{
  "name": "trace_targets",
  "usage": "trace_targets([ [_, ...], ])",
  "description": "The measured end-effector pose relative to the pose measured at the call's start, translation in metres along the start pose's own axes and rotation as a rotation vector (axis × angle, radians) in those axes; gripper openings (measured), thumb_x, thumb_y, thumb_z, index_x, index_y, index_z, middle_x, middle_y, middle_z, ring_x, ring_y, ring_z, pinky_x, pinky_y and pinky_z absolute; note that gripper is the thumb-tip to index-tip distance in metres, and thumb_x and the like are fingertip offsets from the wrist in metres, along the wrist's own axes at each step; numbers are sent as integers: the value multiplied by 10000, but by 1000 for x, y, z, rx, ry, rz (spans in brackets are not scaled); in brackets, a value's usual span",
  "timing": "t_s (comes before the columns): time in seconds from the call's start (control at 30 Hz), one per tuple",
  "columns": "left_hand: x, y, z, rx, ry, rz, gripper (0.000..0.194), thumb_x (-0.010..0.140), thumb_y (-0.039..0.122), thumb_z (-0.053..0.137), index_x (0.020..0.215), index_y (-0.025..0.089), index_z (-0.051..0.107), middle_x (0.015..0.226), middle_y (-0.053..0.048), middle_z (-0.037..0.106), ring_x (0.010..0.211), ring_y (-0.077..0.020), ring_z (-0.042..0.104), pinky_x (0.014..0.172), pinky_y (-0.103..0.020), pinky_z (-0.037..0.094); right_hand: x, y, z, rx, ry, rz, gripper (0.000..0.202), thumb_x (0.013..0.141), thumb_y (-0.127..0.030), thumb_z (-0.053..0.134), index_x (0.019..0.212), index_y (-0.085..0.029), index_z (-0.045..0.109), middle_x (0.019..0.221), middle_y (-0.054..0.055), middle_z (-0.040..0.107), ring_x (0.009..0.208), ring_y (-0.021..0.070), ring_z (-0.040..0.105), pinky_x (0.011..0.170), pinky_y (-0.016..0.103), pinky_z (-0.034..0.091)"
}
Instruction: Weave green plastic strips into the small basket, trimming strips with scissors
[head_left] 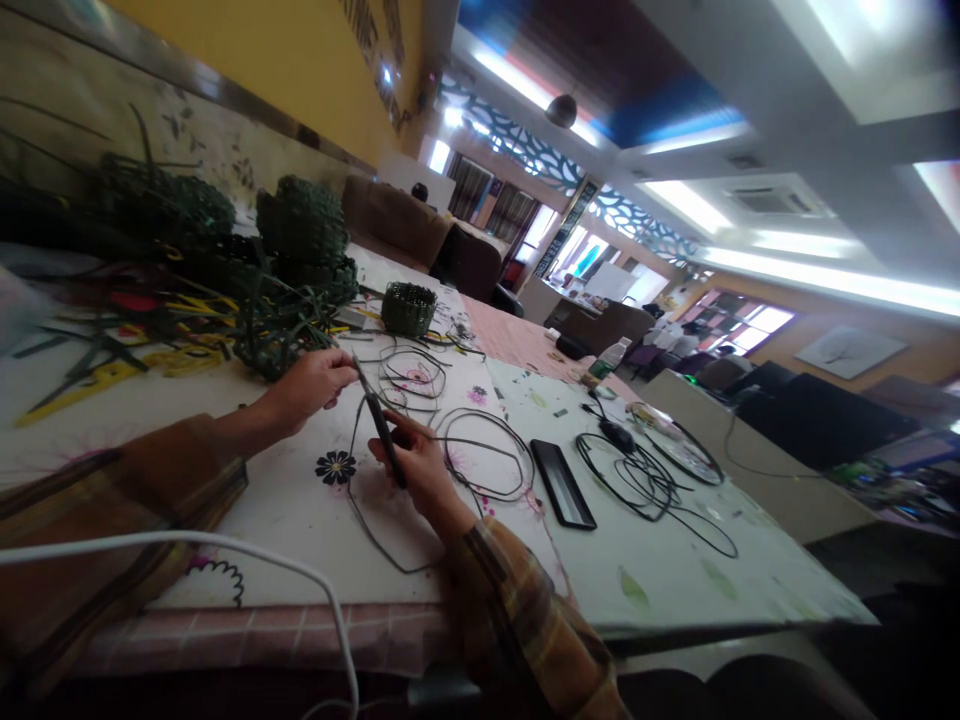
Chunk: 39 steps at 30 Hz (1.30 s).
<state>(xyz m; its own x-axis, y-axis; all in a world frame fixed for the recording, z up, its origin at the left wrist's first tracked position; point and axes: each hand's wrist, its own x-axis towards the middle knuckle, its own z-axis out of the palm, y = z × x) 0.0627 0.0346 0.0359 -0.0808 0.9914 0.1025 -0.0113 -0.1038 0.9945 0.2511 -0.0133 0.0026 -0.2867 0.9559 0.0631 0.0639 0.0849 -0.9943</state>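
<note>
Slim dark tool [384,428] gripped in right hand [421,465], left hand [315,385] pinched closed (contents unclear): keep tip steady, inside near edge of table [289,550].

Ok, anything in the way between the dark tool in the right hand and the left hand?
Nothing visible. The dark tool, held in the right hand, reaches close to the left hand; I can't tell whether they touch. The small woven basket stands beyond both, out of the way.
</note>
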Motion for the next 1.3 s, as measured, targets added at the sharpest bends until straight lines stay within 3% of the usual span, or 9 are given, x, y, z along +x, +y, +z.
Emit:
trace_targets([
  [0.2,-1,-2,0,11,-38,-6,117,667,219,652,655,169,546,522,52,394,401,-74,343,365,-187,273,0,-5,-1,-24,21,-11,530,658,-337,746,1149,-136,730,587,-77,433,534,74,342,491,215,258],
  [0.5,-1,-3,1,17,-38,-23,151,654,219,649,607,180,511,517,49,378,403,-79,332,362,-189,279,0,-4,0,-190,52,-145,211,698,-262,659,866,-159,734,602,-63,422,560,79,337,509,210,269],
  [0.73,-5,-2,5,24,-21,-19,91,659,198,631,636,180,545,511,44,384,412,-87,325,375,-195,277,1,0,-2,-166,10,-91,415,715,-337,719,1091,-163,724,569,-86,430,518,80,358,471,202,260],
  [1.17,-13,4,10,-43,-31,-66,176,612,214,628,556,190,464,480,48,359,404,-74,289,368,-184,247,1,-2,-1,-153,37,-97,255,708,-284,707,924,-158,754,532,-84,431,499,68,350,467,199,239],
  [1.3,-13,3,9,-80,-21,-60,194,611,231,634,547,188,456,484,49,361,415,-69,293,382,-188,260,4,1,-3,-164,15,-75,333,720,-332,720,1009,-172,762,528,-81,461,487,77,374,467,196,262],
])
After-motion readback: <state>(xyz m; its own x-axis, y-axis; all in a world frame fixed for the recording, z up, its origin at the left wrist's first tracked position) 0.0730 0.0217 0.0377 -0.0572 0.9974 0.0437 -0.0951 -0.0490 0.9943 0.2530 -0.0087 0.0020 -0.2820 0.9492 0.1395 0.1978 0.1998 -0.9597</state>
